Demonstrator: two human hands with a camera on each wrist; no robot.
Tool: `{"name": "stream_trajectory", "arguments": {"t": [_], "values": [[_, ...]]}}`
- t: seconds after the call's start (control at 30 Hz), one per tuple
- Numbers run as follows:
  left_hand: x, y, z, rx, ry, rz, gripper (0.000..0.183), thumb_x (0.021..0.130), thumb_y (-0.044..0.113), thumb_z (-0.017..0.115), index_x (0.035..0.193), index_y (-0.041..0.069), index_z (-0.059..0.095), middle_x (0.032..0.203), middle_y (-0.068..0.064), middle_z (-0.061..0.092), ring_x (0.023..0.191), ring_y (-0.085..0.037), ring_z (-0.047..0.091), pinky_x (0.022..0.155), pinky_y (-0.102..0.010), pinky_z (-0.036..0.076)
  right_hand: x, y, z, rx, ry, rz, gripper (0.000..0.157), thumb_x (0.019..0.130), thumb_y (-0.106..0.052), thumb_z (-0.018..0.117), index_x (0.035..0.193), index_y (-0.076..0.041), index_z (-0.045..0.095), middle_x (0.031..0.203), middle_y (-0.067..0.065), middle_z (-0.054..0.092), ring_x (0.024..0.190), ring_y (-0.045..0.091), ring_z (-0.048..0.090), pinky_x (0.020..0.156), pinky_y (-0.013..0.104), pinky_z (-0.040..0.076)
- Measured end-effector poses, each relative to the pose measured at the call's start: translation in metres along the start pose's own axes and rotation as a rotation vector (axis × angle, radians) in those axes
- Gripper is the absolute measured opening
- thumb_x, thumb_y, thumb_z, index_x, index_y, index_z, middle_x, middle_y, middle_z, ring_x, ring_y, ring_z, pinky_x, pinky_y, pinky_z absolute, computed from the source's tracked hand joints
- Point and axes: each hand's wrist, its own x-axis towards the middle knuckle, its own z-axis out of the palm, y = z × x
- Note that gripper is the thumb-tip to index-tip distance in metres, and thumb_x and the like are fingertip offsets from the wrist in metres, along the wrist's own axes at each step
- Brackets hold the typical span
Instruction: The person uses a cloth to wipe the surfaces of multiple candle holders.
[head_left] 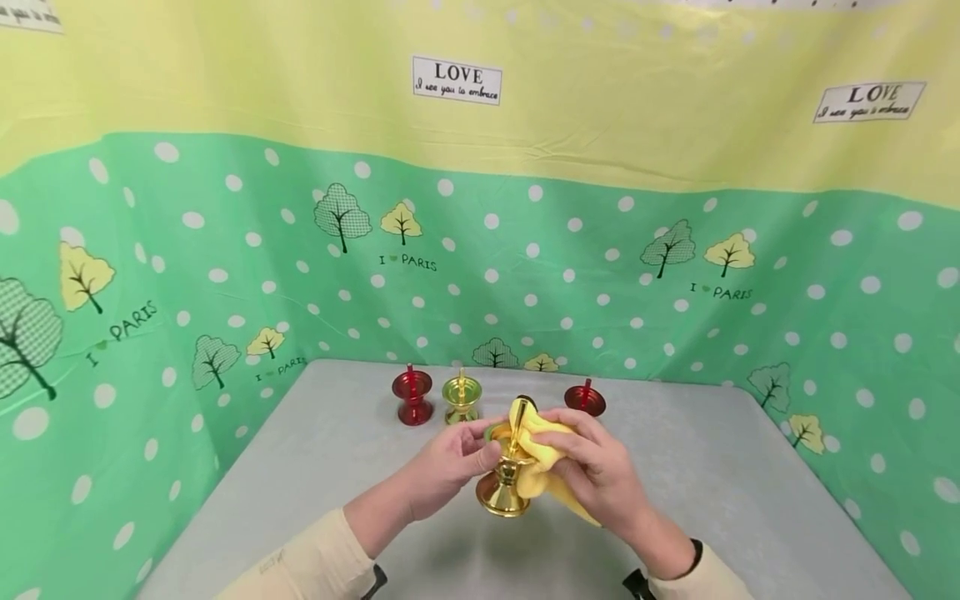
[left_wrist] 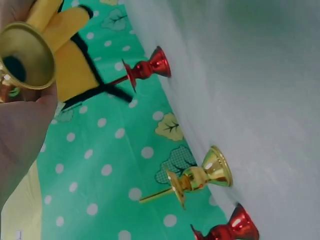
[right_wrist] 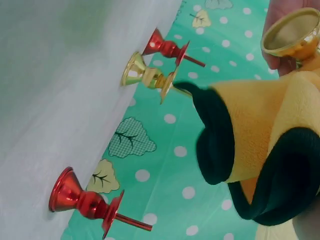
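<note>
A shiny gold candle holder (head_left: 504, 493) with an upright spike is raised off the table, its hollow base showing in the left wrist view. My left hand (head_left: 444, 467) holds its cup from the left, thumb at the rim and fingers behind. A yellow cloth (head_left: 551, 482) is bunched in my right hand (head_left: 602, 468), which presses it against the spike and the right side of the cup. Dark edging runs along the cloth (right_wrist: 255, 122) in the right wrist view. Folds of it hide part of the cup.
Along the back of the grey table (head_left: 345, 467) stand a red candle holder (head_left: 413, 408), a second gold one (head_left: 461, 402) and, farther right, another red one (head_left: 585, 398). A green and yellow printed curtain (head_left: 495, 250) rises behind the table and at both sides.
</note>
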Motion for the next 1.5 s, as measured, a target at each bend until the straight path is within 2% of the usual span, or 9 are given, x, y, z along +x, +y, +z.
{"name": "stream_trajectory", "arguments": {"t": [0.3,0.4,0.63,0.8,0.97,1.1,1.2,1.37,1.5], "values": [[0.01,0.0,0.023,0.084,0.377,0.011,0.084,0.082,0.028,0.095,0.15,0.003,0.052,0.139,-0.019,0.072,0.112,-0.02,0.072,0.093,-0.029,0.064,0.003,-0.02,0.006,-0.36,-0.048,-0.015,0.039,0.108,-0.044,0.057,0.114,-0.013,0.08,0.12,0.013,0.074,0.103,0.028,0.073,0.083,0.035,0.064],[0.008,0.004,0.022,0.083,0.358,0.032,0.08,0.087,0.031,0.091,0.15,0.004,0.051,0.141,-0.019,0.07,0.116,-0.02,0.071,0.094,-0.03,0.064,0.005,-0.02,0.007,-0.312,0.02,-0.014,0.035,0.108,-0.039,0.059,0.113,-0.011,0.08,0.119,0.015,0.074,0.103,0.028,0.072,0.09,0.029,0.063],[0.0,0.007,0.005,0.081,0.146,0.032,0.072,0.105,0.049,0.065,0.155,0.0,0.049,0.135,-0.012,0.075,0.115,-0.011,0.073,0.117,-0.039,0.051,0.002,-0.012,-0.005,0.159,0.088,0.171,0.024,0.094,0.004,0.075,0.116,-0.006,0.079,0.125,0.021,0.071,0.125,0.011,0.067,0.101,0.015,0.056],[-0.001,0.004,0.002,-0.024,0.033,0.005,0.069,0.109,0.042,0.06,0.159,-0.003,0.044,0.136,-0.005,0.075,0.117,-0.01,0.073,0.113,-0.034,0.054,0.002,-0.009,-0.008,0.114,0.026,0.212,0.047,0.079,0.02,0.08,0.117,-0.008,0.08,0.126,0.019,0.071,0.122,0.012,0.067,0.099,0.014,0.056],[0.002,0.005,0.005,-0.003,0.176,-0.005,0.065,0.104,0.034,0.073,0.154,-0.001,0.052,0.135,-0.013,0.074,0.113,-0.011,0.073,0.101,-0.026,0.058,0.003,-0.013,-0.007,-0.142,-0.069,0.229,0.049,0.074,0.007,0.088,0.119,-0.012,0.081,0.126,0.012,0.073,0.111,0.025,0.073,0.094,0.009,0.055],[0.004,0.006,0.014,0.036,0.321,-0.011,0.063,0.097,0.025,0.081,0.15,0.002,0.057,0.134,-0.019,0.073,0.11,-0.014,0.072,0.092,-0.025,0.062,0.005,-0.024,-0.003,-0.329,-0.102,0.152,0.046,0.074,-0.008,0.09,0.119,-0.014,0.081,0.125,0.01,0.074,0.107,0.028,0.074,0.085,0.026,0.064],[0.007,0.005,0.022,0.105,0.404,0.02,0.064,0.092,0.019,0.087,0.148,0.004,0.059,0.133,-0.021,0.073,0.107,-0.016,0.071,0.088,-0.023,0.062,0.006,-0.032,0.001,-0.402,-0.087,0.1,0.034,0.088,-0.028,0.084,0.118,-0.012,0.08,0.122,0.011,0.074,0.105,0.028,0.073,0.079,0.039,0.065],[0.004,0.006,0.027,0.211,0.466,0.083,0.062,0.091,0.02,0.088,0.144,0.006,0.06,0.131,-0.017,0.074,0.111,-0.022,0.07,0.091,-0.023,0.06,0.009,-0.035,0.005,-0.363,-0.028,0.084,0.044,0.104,-0.046,0.058,0.116,-0.01,0.08,0.12,0.012,0.074,0.104,0.027,0.072,0.083,0.032,0.064],[0.0,0.006,0.016,0.16,0.377,0.07,0.057,0.1,0.03,0.078,0.147,0.005,0.058,0.136,-0.014,0.072,0.122,-0.02,0.068,0.102,-0.027,0.058,0.008,-0.029,0.004,-0.135,0.035,0.148,0.035,0.102,-0.036,0.065,0.117,-0.009,0.08,0.121,0.016,0.074,0.109,0.026,0.071,0.095,0.015,0.057]]}}
